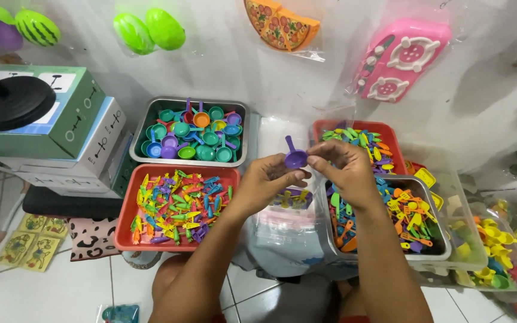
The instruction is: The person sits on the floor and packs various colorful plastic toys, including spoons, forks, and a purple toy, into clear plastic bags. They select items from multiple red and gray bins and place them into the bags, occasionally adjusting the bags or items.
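My left hand (265,182) and my right hand (347,170) meet in the middle of the view. Together they pinch a small purple toy pan (295,157), its handle pointing up. A thin clear plastic bag (324,149) is between the fingers of my right hand. Under the hands lies a stack of clear bags with small toys inside (288,221). A metal tray of small toy pans (189,133) stands behind my left hand. A red tray of toy cutlery (178,206) is at its left.
A metal tray of mixed toy utensils (402,218) sits right of my right hand, a red tray (366,140) behind it, clear tubs of toys (492,257) further right. Stacked boxes (61,131) and a black round stand base (10,101) are at left. Bagged toys hang on the wall.
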